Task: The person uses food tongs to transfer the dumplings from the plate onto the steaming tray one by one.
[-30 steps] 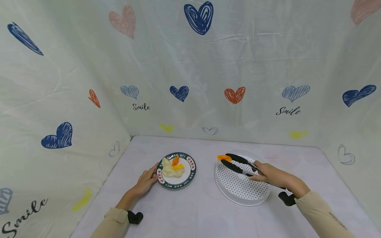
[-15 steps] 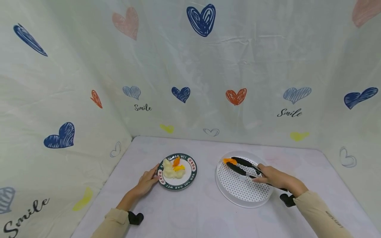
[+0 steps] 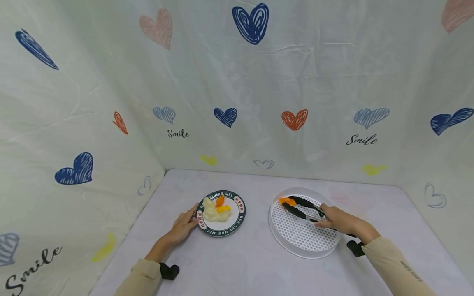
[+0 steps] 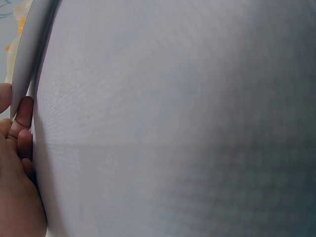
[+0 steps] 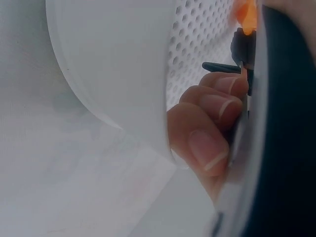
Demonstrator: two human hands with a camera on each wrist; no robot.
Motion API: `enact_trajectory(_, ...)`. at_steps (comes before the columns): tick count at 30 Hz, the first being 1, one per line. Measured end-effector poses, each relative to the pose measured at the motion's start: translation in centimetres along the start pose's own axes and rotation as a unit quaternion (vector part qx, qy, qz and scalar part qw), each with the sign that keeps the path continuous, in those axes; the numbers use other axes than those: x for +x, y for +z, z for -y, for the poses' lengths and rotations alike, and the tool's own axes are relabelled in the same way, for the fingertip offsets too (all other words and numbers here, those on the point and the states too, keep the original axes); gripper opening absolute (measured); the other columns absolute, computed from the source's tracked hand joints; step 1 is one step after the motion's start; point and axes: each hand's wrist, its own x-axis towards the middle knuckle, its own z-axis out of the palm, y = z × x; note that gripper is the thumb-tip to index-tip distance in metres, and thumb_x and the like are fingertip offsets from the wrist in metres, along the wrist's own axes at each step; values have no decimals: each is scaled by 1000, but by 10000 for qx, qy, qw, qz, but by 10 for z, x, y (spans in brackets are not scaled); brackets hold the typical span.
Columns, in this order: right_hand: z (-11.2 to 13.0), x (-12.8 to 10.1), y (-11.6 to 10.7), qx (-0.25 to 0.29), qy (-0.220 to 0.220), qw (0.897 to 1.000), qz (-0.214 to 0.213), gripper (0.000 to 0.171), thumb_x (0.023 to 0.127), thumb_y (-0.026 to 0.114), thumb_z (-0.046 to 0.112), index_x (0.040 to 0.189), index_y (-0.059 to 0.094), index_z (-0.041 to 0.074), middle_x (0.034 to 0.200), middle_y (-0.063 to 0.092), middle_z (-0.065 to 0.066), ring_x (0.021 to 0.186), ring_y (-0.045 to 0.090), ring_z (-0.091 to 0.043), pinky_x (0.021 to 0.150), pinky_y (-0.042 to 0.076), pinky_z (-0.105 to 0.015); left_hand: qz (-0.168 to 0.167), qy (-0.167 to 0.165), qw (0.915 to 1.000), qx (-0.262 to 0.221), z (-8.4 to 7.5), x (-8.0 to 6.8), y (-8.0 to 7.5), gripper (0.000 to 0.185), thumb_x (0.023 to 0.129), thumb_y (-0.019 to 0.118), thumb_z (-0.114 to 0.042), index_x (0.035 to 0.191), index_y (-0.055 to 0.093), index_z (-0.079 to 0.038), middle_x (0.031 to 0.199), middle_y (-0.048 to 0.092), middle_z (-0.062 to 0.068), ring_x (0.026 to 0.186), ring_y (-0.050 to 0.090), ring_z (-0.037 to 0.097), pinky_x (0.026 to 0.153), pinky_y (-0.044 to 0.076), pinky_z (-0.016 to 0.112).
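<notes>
My right hand [image 3: 335, 220] grips black tongs [image 3: 301, 206] over a white perforated tray [image 3: 296, 240]; its fingers [image 5: 210, 116] curl round the handle in the right wrist view. The tong tips pinch an orange food piece [image 3: 286, 201] low over the tray's far left part. My left hand [image 3: 183, 225] holds the left rim of a small green-rimmed plate [image 3: 237, 220] that carries pale food [image 3: 211, 213] and orange pieces [image 3: 221, 204]. The left wrist view shows fingers [image 4: 22, 128] against the plate's edge [image 4: 27, 59].
Everything lies on a pale table [image 3: 244, 263] enclosed on three sides by a heart-printed cloth backdrop [image 3: 237, 90]. Black wrist camera mounts [image 3: 169, 271] sit by each sleeve. A stretch of bare tabletop separates plate and tray.
The tongs with the orange piece moved right and down, from the tray's far left edge to lower over its perforated surface. The left hand stayed on the plate.
</notes>
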Motion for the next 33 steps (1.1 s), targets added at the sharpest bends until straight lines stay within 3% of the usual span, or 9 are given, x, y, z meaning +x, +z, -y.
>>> enact_trajectory(7,0,1,0,-233,151,9996,-30,63,91,74,31,120,45,-17,103,63,-20,99,62,-34,84,53,-50,-13,41,10000,-68,0,-2,0,61,104,49,-26,158,26,-8,132,43,14,109,37,27,89,35,44)
enact_trajectory(19,8,-12,-10,-136,152,9994,-286,79,84,80,34,125,40,-21,114,60,-28,106,59,-38,90,50,-56,-12,16,10000,-49,1,0,0,63,104,49,-29,158,25,-9,132,42,14,110,37,27,90,37,46)
enact_trajectory(23,16,-16,-13,51,50,9995,-320,87,81,83,35,129,36,-21,120,58,-30,111,57,-40,94,48,-57,-17,51,10000,-27,1,1,0,63,104,49,-29,158,24,-9,140,41,17,114,38,30,98,36,54)
enact_trajectory(26,23,-15,-12,140,-101,9994,-283,89,80,84,35,130,35,-21,120,58,-31,111,57,-42,93,49,-56,-46,137,9999,-61,1,1,-1,62,104,49,-26,158,25,-7,145,40,20,118,38,33,106,30,62)
enact_trajectory(30,32,-12,-10,219,-366,9988,-225,86,80,84,34,128,37,-20,119,58,-33,108,60,-45,89,53,-53,-52,114,9999,-73,2,2,-1,61,104,49,-24,158,26,-8,144,42,18,116,38,32,104,30,59)
enact_trajectory(33,38,-8,-8,173,-597,9978,-244,77,79,85,33,120,42,-15,99,62,-22,88,63,-32,71,56,-39,-29,37,10000,-36,2,2,0,62,103,50,-26,158,26,-9,140,43,15,112,38,28,97,35,52)
